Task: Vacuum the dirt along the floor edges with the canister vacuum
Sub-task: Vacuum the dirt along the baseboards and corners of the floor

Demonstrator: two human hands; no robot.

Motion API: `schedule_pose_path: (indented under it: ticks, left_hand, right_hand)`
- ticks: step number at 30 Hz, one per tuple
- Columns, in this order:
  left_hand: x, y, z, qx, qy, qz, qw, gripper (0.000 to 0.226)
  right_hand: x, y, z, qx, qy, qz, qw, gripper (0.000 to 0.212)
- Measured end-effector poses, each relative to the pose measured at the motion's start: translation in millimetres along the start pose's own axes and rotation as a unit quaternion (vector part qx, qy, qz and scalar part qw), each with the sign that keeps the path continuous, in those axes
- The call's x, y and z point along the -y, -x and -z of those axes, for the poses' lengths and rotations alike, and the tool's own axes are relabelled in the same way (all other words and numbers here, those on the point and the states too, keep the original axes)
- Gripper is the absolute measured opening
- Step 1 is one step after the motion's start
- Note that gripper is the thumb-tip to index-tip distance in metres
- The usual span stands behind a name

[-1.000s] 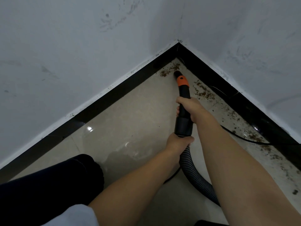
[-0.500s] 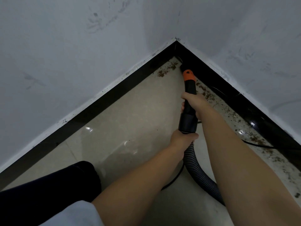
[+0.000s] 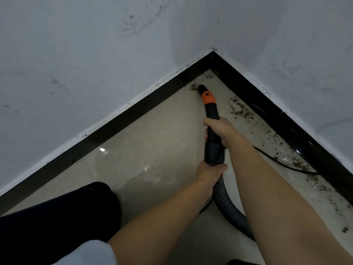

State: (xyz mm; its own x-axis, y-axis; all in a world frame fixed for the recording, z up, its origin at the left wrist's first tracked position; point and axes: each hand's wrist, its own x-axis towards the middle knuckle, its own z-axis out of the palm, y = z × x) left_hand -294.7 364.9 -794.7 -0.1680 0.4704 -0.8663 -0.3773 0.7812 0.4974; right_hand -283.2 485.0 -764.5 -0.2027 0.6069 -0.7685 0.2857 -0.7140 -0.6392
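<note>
Vacuum nozzle [image 3: 201,88] at the far corner, tip on a dirt clump [image 3: 193,87] by the left baseboard. Right hand [image 3: 219,131] grips the tube, left hand [image 3: 210,172] grips the hose [image 3: 229,211] cuff. Next, probably: sweep near along the right edge, dirt trail [image 3: 286,148] uncleared.

Counts: 2 hands, left [image 3: 209,172] & right [image 3: 219,131], both on 1 nozzle [image 3: 210,111]. 1 ribbed hose [image 3: 227,207]. 1 thin black cord [image 3: 282,163]. 2 walls, left [image 3: 86,64] & right [image 3: 296,44], w/ 1 black skirting [image 3: 118,123] along each, so 2. 1 knee [image 3: 66,211]. Dirt [image 3: 240,111]: many bits, too many to count.
</note>
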Motion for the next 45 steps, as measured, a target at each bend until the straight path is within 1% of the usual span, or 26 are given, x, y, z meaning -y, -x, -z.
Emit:
schedule_pose_path:
  ticks: [5, 8, 9, 12, 15, 16, 19, 28, 33, 39, 45]
  left_hand:
    - [14.1, 12.4, 2.9, -0.011, 0.044, 0.010, 0.999, 0.023]
    - [14.5, 14.3, 4.5, -0.012, 0.054, 0.010, 0.998, 0.025]
    - [13.1, 13.2, 4.7, -0.008, 0.052, 0.010, 0.999, 0.025]
    - [4.6, 8.3, 4.5, 0.011, 0.034, 0.005, 0.999, 0.011]
    - [-7.2, 4.2, 2.8, 0.022, 0.023, 0.006, 0.999, 0.008]
    - [-11.4, 2.9, 2.0, 0.025, 0.017, 0.007, 1.000, 0.008]
    - [-21.5, -4.3, -1.4, 0.036, 0.004, 0.012, 0.999, 0.017]
    - [-41.0, -25.4, -10.8, 0.050, -0.012, 0.012, 0.999, 0.017]
    - [-41.1, -30.6, -12.0, 0.044, -0.012, 0.018, 0.999, 0.017]
    - [-31.0, -24.1, -9.5, 0.035, 0.011, 0.018, 0.999, 0.019]
    - [-18.1, -9.9, -6.3, 0.030, 0.033, 0.035, 0.998, 0.011]
  right_hand:
    - [-7.5, 11.8, -9.5, 0.032, 0.036, -0.009, 0.999, 0.009]
    - [-7.4, 13.0, -11.9, 0.033, 0.039, -0.009, 0.999, 0.009]
    - [-6.6, 12.4, -11.2, 0.029, 0.037, -0.008, 0.999, 0.010]
    - [-2.0, 7.4, -6.9, 0.008, 0.025, -0.001, 1.000, 0.010]
    - [4.3, 0.1, -1.5, -0.012, 0.015, 0.005, 1.000, 0.012]
    - [6.5, -2.8, 0.0, -0.016, 0.017, 0.008, 1.000, 0.013]
    - [12.3, -11.8, 3.8, -0.029, 0.021, 0.018, 0.999, 0.012]
    - [25.5, -31.4, 18.2, -0.062, -0.002, 0.028, 0.998, 0.014]
    - [26.1, -33.0, 18.0, -0.060, -0.013, 0.026, 0.998, 0.015]
    - [25.1, -26.2, 8.2, -0.032, 0.031, 0.026, 0.999, 0.011]
    - [15.9, -11.9, 1.0, -0.023, 0.058, 0.024, 0.998, 0.010]
